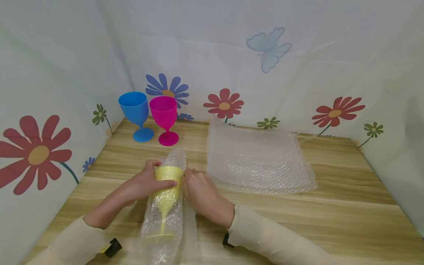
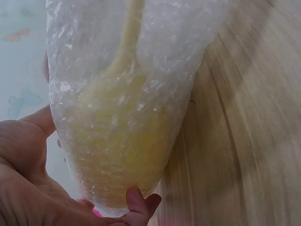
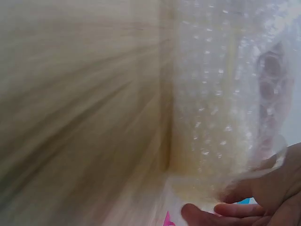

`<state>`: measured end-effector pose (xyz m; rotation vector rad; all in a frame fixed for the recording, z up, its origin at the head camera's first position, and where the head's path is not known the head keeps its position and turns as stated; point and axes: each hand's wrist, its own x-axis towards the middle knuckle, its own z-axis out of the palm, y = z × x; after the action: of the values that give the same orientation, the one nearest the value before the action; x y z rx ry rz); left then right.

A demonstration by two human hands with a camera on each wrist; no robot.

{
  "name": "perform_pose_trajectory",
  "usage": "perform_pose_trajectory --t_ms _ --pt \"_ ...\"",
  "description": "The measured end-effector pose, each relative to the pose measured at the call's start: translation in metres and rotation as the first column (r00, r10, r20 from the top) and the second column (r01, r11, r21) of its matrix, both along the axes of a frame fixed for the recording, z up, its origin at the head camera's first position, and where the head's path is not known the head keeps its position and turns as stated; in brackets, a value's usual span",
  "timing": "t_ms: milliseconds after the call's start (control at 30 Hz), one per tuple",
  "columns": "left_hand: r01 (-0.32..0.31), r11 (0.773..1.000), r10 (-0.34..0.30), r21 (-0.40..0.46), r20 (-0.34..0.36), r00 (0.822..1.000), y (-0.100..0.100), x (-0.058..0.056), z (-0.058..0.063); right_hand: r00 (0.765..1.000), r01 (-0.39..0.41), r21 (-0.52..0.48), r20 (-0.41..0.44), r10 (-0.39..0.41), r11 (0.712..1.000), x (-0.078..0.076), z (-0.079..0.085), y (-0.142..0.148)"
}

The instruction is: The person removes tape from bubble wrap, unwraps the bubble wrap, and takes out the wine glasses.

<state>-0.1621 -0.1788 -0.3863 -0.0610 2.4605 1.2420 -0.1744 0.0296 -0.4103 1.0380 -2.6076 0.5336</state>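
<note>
A yellow plastic goblet (image 1: 163, 213) lies lengthwise inside bubble wrap (image 1: 175, 157), with its rim away from me and its foot toward the near table edge. My left hand (image 1: 142, 185) grips the wrapped cup from the left, thumb across the front of the bowl. In the left wrist view its fingers (image 2: 136, 207) curl round the rim end of the wrapped goblet. On the other side, my right hand (image 1: 203, 195) pinches the bubble wrap beside the rim. A loose strip of the wrap (image 1: 190, 228) trails along the goblet's right side toward me.
A blue goblet (image 1: 134, 108) and a pink goblet (image 1: 163, 112) stand upright at the back left of the wooden table (image 1: 298, 224). Flat bubble wrap sheets (image 1: 255, 158) lie to the right of my hands. A flower-printed cloth (image 1: 205, 48) hangs behind and beside the table.
</note>
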Motion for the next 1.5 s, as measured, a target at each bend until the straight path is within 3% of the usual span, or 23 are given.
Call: perform_pose_trajectory --t_ms 433,700,767,1000,1300,1500 --pt "-0.005 1.000 0.005 0.008 -0.010 1.000 0.001 0.002 0.003 1.000 0.003 0.027 0.010 -0.004 1.000 0.001 0.011 -0.002" --pt "0.022 0.999 -0.022 0.030 0.010 1.000 -0.004 0.004 0.002 0.998 -0.042 -0.120 0.040 0.047 0.992 -0.002 0.013 -0.004" --pt "0.015 1.000 -0.016 0.022 0.010 1.000 -0.004 0.004 0.002 0.995 -0.054 -0.156 0.080 0.067 0.986 -0.003 0.013 -0.005" --pt "-0.009 1.000 0.007 -0.029 -0.060 0.998 0.004 0.005 0.000 0.949 -0.062 -0.258 0.283 0.137 0.964 -0.011 0.021 -0.007" --pt "-0.023 0.996 0.016 -0.085 -0.087 0.996 0.010 0.007 0.002 0.922 -0.053 -0.255 0.358 0.145 0.966 -0.012 0.031 -0.010" --pt "-0.027 0.991 0.011 -0.132 -0.117 0.993 0.015 0.008 0.004 0.884 0.040 -0.231 0.461 0.073 0.972 -0.012 0.040 -0.017"
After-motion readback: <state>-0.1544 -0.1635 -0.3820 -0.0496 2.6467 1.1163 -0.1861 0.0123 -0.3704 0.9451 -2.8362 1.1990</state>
